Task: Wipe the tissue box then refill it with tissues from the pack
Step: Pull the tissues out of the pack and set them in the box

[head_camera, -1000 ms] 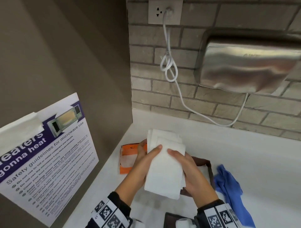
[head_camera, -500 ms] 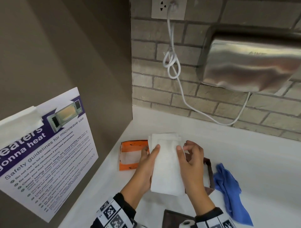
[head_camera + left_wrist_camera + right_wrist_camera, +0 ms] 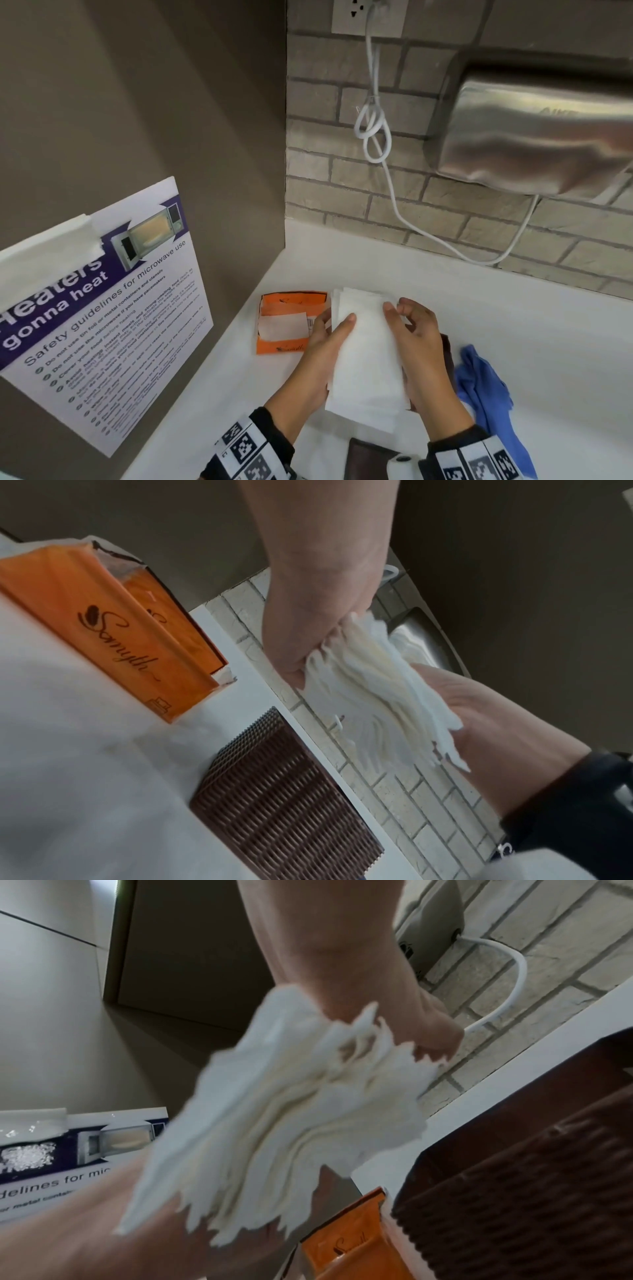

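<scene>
Both hands hold a thick stack of white tissues [image 3: 366, 353] [image 3: 369, 696] [image 3: 284, 1123] above the counter. My left hand [image 3: 322, 346] grips its left edge, thumb on top. My right hand [image 3: 416, 339] grips the right edge, fingers curled near the far corner. Under the stack and the right hand sits the brown woven tissue box [image 3: 448, 356] [image 3: 291, 804] [image 3: 514, 1191], mostly hidden. The torn-open orange tissue pack [image 3: 287, 322] [image 3: 103, 631] [image 3: 346, 1245] lies just left of my left hand. A blue cloth [image 3: 486, 387] lies crumpled to the right of the box.
The white counter [image 3: 548, 342] ends at a brick wall with a steel hand dryer [image 3: 534, 137] and its white cable [image 3: 376, 137]. A grey side wall on the left carries a microwave safety poster [image 3: 102, 318]. A dark brown piece [image 3: 366, 455] lies at the near edge.
The stack has come down closer to the box. My right hand slid from lying flat on the stack to gripping its far right edge with curled fingers.
</scene>
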